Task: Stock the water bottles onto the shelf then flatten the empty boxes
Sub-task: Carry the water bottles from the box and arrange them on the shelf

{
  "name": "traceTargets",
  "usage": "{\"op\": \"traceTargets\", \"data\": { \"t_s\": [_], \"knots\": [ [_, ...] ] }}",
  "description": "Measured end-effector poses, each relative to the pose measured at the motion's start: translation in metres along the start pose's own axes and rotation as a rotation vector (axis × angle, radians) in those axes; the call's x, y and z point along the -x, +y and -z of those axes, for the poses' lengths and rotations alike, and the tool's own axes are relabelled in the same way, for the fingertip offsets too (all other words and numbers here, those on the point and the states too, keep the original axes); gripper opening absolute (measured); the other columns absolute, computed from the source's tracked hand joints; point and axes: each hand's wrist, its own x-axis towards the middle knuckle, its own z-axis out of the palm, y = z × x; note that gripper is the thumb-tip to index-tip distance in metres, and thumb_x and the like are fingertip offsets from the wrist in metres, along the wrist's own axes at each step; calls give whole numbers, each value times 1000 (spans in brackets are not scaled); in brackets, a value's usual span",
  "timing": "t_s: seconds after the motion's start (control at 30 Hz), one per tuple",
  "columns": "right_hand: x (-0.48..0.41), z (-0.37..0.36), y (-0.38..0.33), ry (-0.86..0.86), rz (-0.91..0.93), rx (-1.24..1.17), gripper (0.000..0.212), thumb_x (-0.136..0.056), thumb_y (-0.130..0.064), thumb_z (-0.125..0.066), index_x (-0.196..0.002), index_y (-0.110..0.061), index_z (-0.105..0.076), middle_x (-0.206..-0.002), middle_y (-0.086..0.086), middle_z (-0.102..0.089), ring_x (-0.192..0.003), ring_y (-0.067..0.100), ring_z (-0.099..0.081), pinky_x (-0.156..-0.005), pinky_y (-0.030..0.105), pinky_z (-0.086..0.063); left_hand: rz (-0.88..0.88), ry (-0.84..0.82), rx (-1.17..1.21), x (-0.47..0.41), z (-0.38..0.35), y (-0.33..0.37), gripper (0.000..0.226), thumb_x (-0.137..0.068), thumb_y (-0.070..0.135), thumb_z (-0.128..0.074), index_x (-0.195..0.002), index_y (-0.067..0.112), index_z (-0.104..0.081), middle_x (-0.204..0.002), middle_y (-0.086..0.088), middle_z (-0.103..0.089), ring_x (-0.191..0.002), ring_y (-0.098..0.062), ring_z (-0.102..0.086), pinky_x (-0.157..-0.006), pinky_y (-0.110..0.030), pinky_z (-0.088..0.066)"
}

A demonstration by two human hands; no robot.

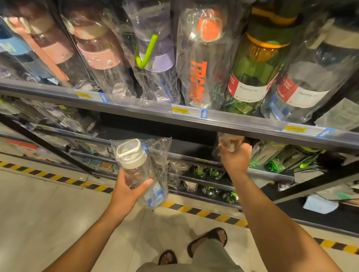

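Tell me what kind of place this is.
Likely a retail store aisle: yellow price tags on the shelf rail, rows of bagged bottles on display, hazard tape along the floor.

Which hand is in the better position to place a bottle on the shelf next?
Probably the right hand: it grips a wrapped bottle at the dark gap under the shelf edge. The left hand holds the white-lidded bottle lower, in front of the shelves.
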Motion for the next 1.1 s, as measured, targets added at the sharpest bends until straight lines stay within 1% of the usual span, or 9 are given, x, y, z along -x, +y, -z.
{"op": "traceTargets", "data": {
  "t_s": [0.1, 0.23, 0.43, 0.53, 0.63, 0.77, 0.9, 1.0, 1.1],
  "knots": [
    [2, 5, -1, 36, -26, -25, 56, -80, -32, -88, -113, 3, -59, -118, 21, -53, -111, 39, -58, -92, 43, -48, 1, -1, 3, 0, 0, 1, 63, -86, 16, -83, -136, 26, -46, -120, 9, -65, -107, -5, -65, -69, -8, -53],
    [12, 7, -3, 40, -6, -29, 53, -81, -29, -87, -115, -2, -56, -120, 18, -53, -112, 37, -58, -92, 42, -48, 3, -15, 23, -1, -1, 2, 62, -86, 18, -82, -135, 28, -45, -120, 11, -64, -108, -5, -64, -70, -10, -53],
    [12, 8, -9, -8, -27, 40, 59, -81, -35, -87, -116, 0, -56, -124, 17, -52, -113, 36, -57, -91, 44, -50, -8, -21, 34, -1, -1, -1, 63, -85, 20, -84, -134, 31, -47, -124, 9, -65, -113, -10, -64, -80, -19, -53],
    [13, 8, -7, -9, -31, 49, 65, -75, -37, -91, -116, -3, -54, -121, 15, -52, -109, 33, -57, -87, 47, -54, -16, -23, 34, 0, 0, -3, 64, -84, 20, -84, -135, 31, -47, -124, 7, -65, -114, -8, -63, -80, -18, -53],
    [15, 7, -6, 9, -22, 27, 60, -76, -33, -90, -115, -3, -54, -117, 14, -52, -102, 29, -57, -78, 44, -52, -17, -29, 24, 1, 2, -6, 67, -83, 21, -85, -138, 30, -47, -125, 7, -65, -114, -8, -64, -77, -15, -54],
    [19, 7, -4, 22, -13, 20, 57, -78, -31, -88, -115, -3, -54, -115, 16, -55, -106, 34, -59, -84, 48, -54, -10, -24, 8, 2, 4, -8, 65, -83, 20, -85, -136, 28, -49, -123, 7, -66, -113, -8, -64, -76, -14, -54],
    [20, 8, -4, 4, -39, 15, 60, -77, -30, -89, -116, -5, -51, -117, 16, -56, -109, 36, -60, -87, 51, -55, -6, -37, 1, 0, 1, -7, 57, -83, 20, -85, -132, 21, -55, -119, 6, -68, -111, -11, -66, -77, -20, -57],
    [24, 10, -1, -19, -51, 12, 68, -77, -32, -89, -125, -6, -49, -124, 18, -58, -115, 38, -59, -91, 52, -54, -10, -53, 24, -4, -4, 0, 49, -85, 17, -83, -127, 21, -57, -115, 8, -69, -107, -8, -66, -65, -14, -56],
    [34, 15, 5, -61, -53, 30, 82, -78, -37, -89, -138, -3, -45, -132, 19, -57, -124, 38, -56, -100, 52, -51, -50, -56, 13, -9, -10, 7, 52, -84, 19, -85, -128, 22, -58, -119, 8, -69, -107, -3, -66, -74, -11, -53]
  ]
}}
